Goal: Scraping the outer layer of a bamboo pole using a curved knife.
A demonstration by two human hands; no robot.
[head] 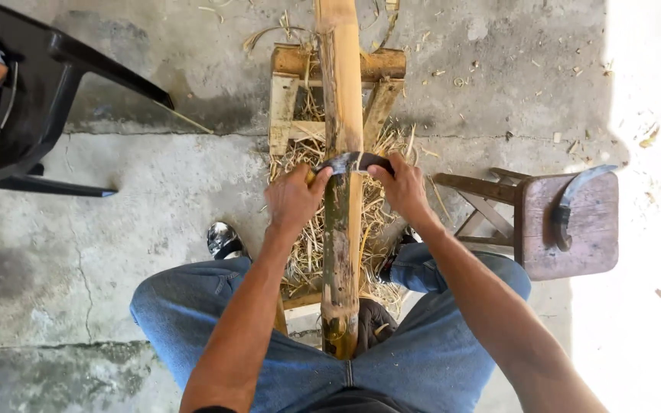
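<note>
Both hands are closed around one curved dark blade (pixel 352 161) that lies crosswise on a bamboo pole (pixel 343 191). The left hand (pixel 294 200) grips the blade's left end, fingers wrapped and knuckles up; the right hand (pixel 403 187) grips the right end the same way. Both forearms reach forward from the body, roughly level with each other, elbows drawn back beside the knees.

The pole runs straight away from the person between the knees. Beyond the blade its surface is pale and stripped; on the near side it is dark and greenish. It rests on one low wooden frame (pixel 288 99), its near end against the lap.

Inside and under the frame lies a heap of straw-coloured shavings (pixel 311 229), with more scattered over the concrete floor (pixel 154 199).

To the right stands one small wooden stool (pixel 587 237), and on its seat rests a second curved blade (pixel 575 200), untouched. To the left stands one black chair (pixel 32 115). One shiny shoe (pixel 223 239) shows beside the left knee.
</note>
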